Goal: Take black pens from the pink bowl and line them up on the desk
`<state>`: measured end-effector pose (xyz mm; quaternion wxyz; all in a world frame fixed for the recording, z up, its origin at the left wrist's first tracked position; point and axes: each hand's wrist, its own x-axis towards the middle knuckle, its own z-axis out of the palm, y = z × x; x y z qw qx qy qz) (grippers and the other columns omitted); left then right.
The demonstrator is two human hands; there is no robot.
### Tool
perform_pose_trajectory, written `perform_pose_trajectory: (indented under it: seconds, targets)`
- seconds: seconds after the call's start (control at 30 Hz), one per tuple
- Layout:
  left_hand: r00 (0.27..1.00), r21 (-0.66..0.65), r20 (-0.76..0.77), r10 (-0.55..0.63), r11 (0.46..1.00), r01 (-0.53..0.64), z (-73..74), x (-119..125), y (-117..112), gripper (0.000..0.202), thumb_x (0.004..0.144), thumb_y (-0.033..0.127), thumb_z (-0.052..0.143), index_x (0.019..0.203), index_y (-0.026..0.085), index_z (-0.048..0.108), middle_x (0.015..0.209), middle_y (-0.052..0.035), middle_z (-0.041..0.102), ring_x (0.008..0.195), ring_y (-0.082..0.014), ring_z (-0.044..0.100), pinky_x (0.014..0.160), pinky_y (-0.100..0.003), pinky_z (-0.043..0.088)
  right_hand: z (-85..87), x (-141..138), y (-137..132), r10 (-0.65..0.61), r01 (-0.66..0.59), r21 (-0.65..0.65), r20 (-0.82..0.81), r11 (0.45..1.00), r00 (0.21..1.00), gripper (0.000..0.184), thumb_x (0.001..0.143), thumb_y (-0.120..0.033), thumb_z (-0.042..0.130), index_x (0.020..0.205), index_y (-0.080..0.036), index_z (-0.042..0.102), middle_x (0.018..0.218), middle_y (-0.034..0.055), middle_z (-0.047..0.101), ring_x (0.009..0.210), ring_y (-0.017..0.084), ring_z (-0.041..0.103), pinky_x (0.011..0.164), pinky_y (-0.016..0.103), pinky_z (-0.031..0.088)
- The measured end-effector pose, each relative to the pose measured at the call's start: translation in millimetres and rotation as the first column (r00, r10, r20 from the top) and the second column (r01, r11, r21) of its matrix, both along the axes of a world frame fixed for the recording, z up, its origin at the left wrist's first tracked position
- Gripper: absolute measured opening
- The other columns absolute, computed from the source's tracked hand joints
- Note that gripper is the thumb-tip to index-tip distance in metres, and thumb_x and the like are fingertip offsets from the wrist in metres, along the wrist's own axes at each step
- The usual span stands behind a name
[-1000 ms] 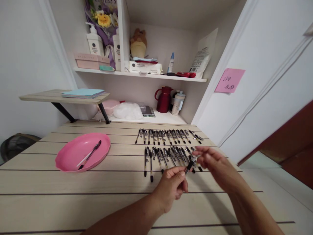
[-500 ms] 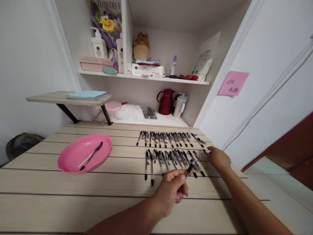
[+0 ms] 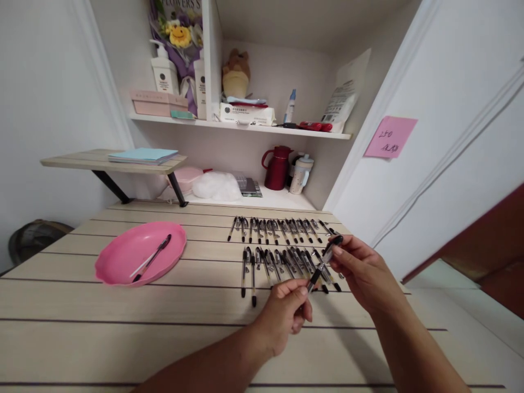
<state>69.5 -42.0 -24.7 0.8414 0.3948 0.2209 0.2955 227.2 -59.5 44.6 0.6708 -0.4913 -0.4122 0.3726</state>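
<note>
My left hand (image 3: pixel 289 312) is closed around the lower end of a black pen (image 3: pixel 321 267), held tilted above the table. My right hand (image 3: pixel 360 270) pinches the upper end of the same pen near its black cap (image 3: pixel 336 240). Just beyond my hands lie two rows of several black pens (image 3: pixel 282 243) on the wooden table (image 3: pixel 123 322). To the left sits a pink tray (image 3: pixel 139 261) with one pen (image 3: pixel 151 257) in it.
Behind the table, an alcove holds a red jug (image 3: pixel 276 166), a white cup (image 3: pixel 300 172) and a plastic bag. A shelf above carries bottles, a box and a plush toy. A small raised shelf with a blue folder (image 3: pixel 141 155) stands at the left. A pink note (image 3: pixel 389 136) is stuck on the right wall.
My right hand reached out to the right end of the pen rows, then came back with a cap and now holds it at the top of the pen in my left hand.
</note>
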Motion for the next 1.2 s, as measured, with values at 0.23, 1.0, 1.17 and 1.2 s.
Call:
perform_pose_trajectory:
  seconds: [0.23,1.0,1.17,1.2]
  targets:
    - [1.0,0.014,0.023,-0.017,1.0,0.017,-0.2,-0.4,-0.3,0.043,0.073,0.042,0.058,0.105,0.013,0.055,0.051,0.0041,0.048,0.034,-0.001,0.024,0.039,-0.02,0.008,-11.7,-6.4,-6.9,0.091,-0.078,-0.102,0.122,0.992,0.988,0.023,0.066,-0.032,0.07,0.077,-0.018,0.056,0.06,-0.0031,0.053,0.05,0.008,0.045,0.046,0.02,0.034]
    - [0.993,-0.091,0.086,-0.077,0.992,0.085,0.7,-1.2,1.6,0.029,0.071,0.042,0.059,0.085,0.02,0.046,0.049,0.0066,0.048,0.03,-0.0001,0.019,0.035,-0.017,0.006,-26.7,-25.7,-11.9,0.096,-0.086,-0.133,0.069,0.987,0.993,0.028,0.067,-0.036,0.069,0.071,-0.019,0.047,0.055,-0.0055,0.049,0.047,0.007,0.044,0.045,0.02,0.033]
    - [0.991,-0.057,0.121,-0.06,0.996,0.067,5.8,-5.2,7.8,0.035,0.07,0.043,0.061,0.093,0.018,0.05,0.053,0.0053,0.05,0.031,-0.0001,0.022,0.035,-0.016,0.008,-20.6,-25.1,-21.5,0.058,-0.045,-0.128,0.106,0.991,0.993,0.039,0.07,-0.044,0.064,0.098,-0.02,0.051,0.073,0.0009,0.061,0.05,0.009,0.048,0.045,0.022,0.035]
    - [0.99,-0.058,0.135,-0.046,0.997,0.055,7.5,-6.3,9.4,0.037,0.071,0.043,0.06,0.098,0.018,0.051,0.054,0.0052,0.05,0.032,-0.0004,0.023,0.035,-0.016,0.008,-22.2,-22.0,-23.3,0.013,0.004,-0.127,0.134,0.992,0.991,0.04,0.071,-0.046,0.062,0.101,-0.021,0.051,0.077,0.0018,0.062,0.05,0.009,0.048,0.045,0.023,0.035]
